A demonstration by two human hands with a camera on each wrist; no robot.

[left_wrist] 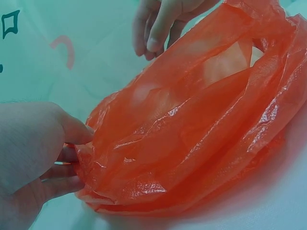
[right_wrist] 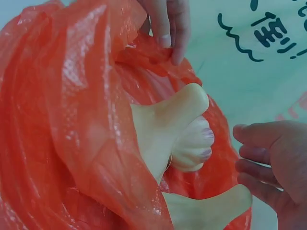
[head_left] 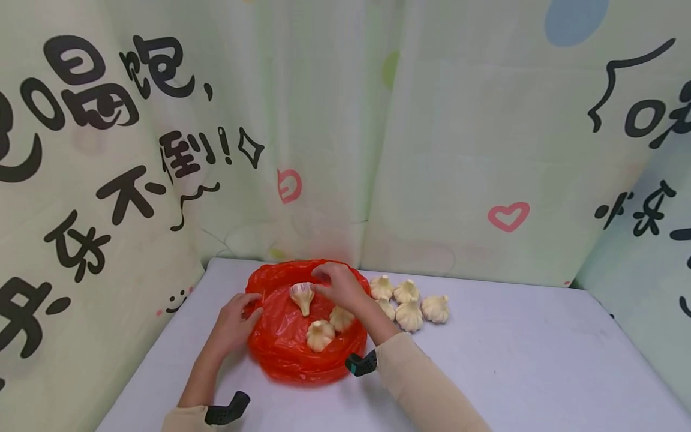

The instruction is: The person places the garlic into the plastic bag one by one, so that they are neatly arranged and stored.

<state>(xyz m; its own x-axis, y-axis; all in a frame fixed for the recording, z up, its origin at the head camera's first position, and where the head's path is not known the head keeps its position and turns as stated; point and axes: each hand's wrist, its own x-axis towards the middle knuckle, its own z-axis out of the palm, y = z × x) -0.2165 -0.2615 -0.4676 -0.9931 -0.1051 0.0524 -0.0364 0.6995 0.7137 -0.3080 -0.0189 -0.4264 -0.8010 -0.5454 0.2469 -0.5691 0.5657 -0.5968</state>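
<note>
A red plastic bag (head_left: 281, 366) lies wide-mouthed on the table, with three garlic bulbs inside. One purple-streaked garlic bulb (head_left: 302, 295) rests stem down near the back. Two paler ones, a front garlic bulb (head_left: 321, 336) and a garlic bulb (head_left: 341, 319) beside it, sit closer to the right side. My left hand (head_left: 234, 322) pinches the bag's left rim between thumb and fingers, as the left wrist view also shows. Over the bag's back right part hovers my right hand (head_left: 341, 287), holding nothing, its fingers loosely bent. In the right wrist view, pale garlic stems (right_wrist: 211, 211) stick up past the red film.
Several more garlic bulbs (head_left: 409, 315) are grouped on the white table (head_left: 518, 354) just right of the bag, partly behind my right forearm. A printed curtain (head_left: 432, 150) hangs behind the table and along both sides.
</note>
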